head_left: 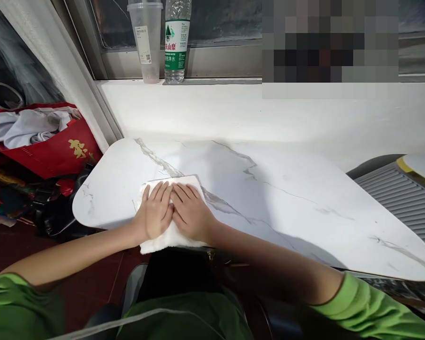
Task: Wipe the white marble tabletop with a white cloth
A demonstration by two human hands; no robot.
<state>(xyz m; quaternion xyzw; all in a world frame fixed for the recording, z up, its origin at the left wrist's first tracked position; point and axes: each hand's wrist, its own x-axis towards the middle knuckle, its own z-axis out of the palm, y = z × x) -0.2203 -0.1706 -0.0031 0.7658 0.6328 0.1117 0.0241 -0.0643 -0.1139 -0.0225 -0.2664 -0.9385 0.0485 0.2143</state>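
A white cloth point(170, 236) lies on the white marbled table point(286, 189), its lower edge hanging over the table's front edge. My left hand point(156, 211) rests flat on the left part of the cloth, fingers pointing away from me. Beside it, my right hand point(190, 210) lies flat on the right part, fingers angled up and to the left. The two hands touch near the thumbs and forefingers. Neither is wrapped round anything; both palms face down and cover much of the cloth.
On the window ledge stand a clear plastic cup point(148, 47) and a water bottle point(177, 45). A red bag point(53, 151) holding white fabric is at the left, above a black bag point(60, 212). A grey ribbed object point(403, 203) is at the right.
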